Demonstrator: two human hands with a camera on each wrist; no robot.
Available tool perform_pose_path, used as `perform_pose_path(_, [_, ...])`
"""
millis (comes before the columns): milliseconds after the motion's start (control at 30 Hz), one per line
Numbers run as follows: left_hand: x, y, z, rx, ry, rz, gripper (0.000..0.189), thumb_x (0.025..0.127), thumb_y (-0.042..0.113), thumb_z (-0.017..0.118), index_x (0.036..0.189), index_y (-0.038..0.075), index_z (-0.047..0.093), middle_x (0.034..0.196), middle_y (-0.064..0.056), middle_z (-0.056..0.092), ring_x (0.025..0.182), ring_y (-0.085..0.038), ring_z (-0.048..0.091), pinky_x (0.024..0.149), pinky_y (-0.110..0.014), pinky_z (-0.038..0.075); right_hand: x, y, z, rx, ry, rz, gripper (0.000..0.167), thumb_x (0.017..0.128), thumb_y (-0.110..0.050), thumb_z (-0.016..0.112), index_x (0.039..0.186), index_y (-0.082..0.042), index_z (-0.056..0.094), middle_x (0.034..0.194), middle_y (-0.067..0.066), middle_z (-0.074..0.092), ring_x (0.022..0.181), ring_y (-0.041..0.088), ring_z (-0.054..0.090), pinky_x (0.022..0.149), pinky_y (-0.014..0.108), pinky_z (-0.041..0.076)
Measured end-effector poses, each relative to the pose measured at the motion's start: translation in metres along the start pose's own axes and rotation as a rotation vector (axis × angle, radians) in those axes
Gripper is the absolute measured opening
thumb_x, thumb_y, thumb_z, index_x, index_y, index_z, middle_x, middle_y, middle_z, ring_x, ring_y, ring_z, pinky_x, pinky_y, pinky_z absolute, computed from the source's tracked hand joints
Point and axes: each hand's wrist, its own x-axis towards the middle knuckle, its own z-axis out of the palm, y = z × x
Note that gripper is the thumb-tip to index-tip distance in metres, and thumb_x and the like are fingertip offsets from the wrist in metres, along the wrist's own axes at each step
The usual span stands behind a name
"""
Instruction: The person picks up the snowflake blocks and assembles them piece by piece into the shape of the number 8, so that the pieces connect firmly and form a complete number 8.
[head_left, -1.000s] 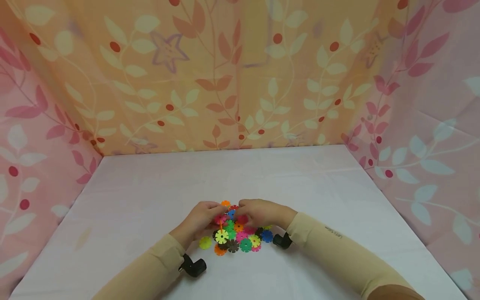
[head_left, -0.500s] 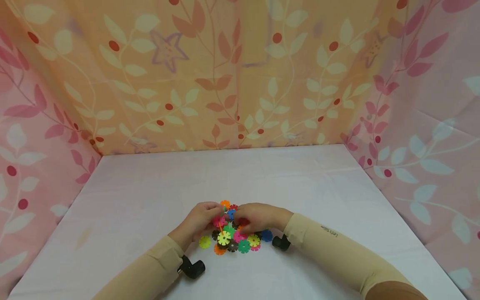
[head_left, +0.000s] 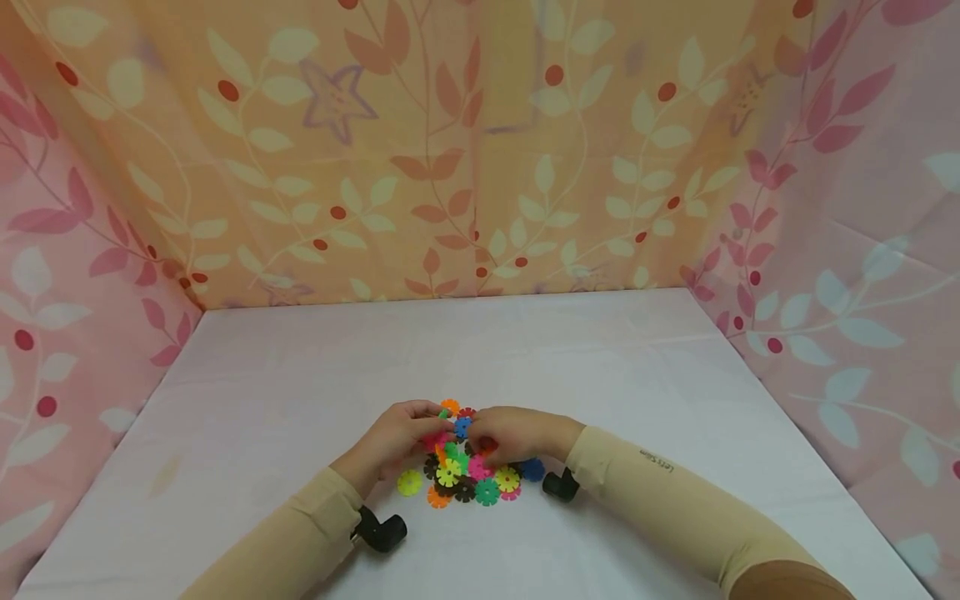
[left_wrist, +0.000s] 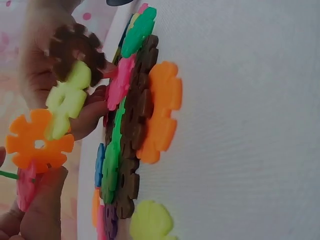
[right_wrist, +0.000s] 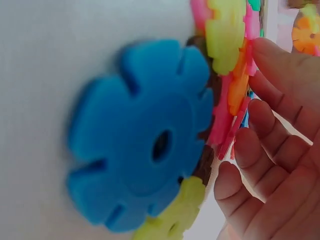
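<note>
My left hand [head_left: 392, 435] pinches a chain of joined snowflake discs near the pile's left side. In the left wrist view its thumb presses the pink disc [left_wrist: 26, 187], with a green disc edge-on beside it. An orange disc [left_wrist: 22, 145], a yellow disc [left_wrist: 62, 102] and a brown disc [left_wrist: 70, 47] follow along the chain. My right hand [head_left: 521, 431] reaches over the pile [head_left: 486, 492] of loose discs. Its fingers are loosely bent in the right wrist view, the tips at the pile by a red disc [right_wrist: 235, 127]; none looks gripped.
Nearest the right wrist camera lies a blue disc [right_wrist: 127, 135]. A lone yellow-green disc [head_left: 409, 482] lies left of the pile on the white tabletop [head_left: 337, 358]. Black wrist cameras [head_left: 382, 532] hang under both forearms. Patterned curtains [head_left: 480, 150] enclose the back and sides.
The right hand has shifted slightly left and down into the pile, covering discs seen earlier. In the left hand the chain has turned a little, its yellow end moving slightly right.
</note>
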Motion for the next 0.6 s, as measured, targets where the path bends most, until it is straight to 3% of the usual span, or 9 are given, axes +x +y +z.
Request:
perform_pose_path(367, [0.001,0.0,-0.0021,0.042,0.006,-0.027,0.034,0.083,0.02,0.067,0.109,-0.001,0.061,0.094,-0.006,0.063,0.078,-0.016,0.058,0.069,-0.027,0.051,0.0022,-0.0043,-0.004,0.044,-0.035,0.003,0.006,0.082,-0.012,0.065,0.083,-0.015,0.061,0.081,-0.005,0.05,0.075,0.006,0.046,0.067,0.017,0.041])
perform_pose_path(500, [0.0011,-0.0009,-0.0034,0.048,0.016,-0.022,0.034,0.084,0.02,0.067,0.108,-0.002,0.061,0.099,-0.008,0.061,0.08,-0.016,0.059,0.072,-0.029,0.052,-0.0022,-0.0031,-0.0068,0.021,-0.053,0.03,0.016,0.077,-0.009,0.067,0.09,-0.018,0.062,0.086,-0.007,0.049,0.081,0.006,0.045,0.071,0.018,0.042])
perform_pose_path(600, [0.0011,-0.0006,-0.0038,0.048,0.01,-0.024,0.034,0.083,0.021,0.067,0.108,-0.002,0.061,0.1,-0.009,0.061,0.081,-0.017,0.06,0.073,-0.029,0.053,-0.005,-0.0007,-0.009,0.011,-0.062,0.06,0.02,0.076,-0.017,0.072,0.091,-0.022,0.061,0.087,-0.008,0.046,0.083,0.006,0.044,0.072,0.018,0.041])
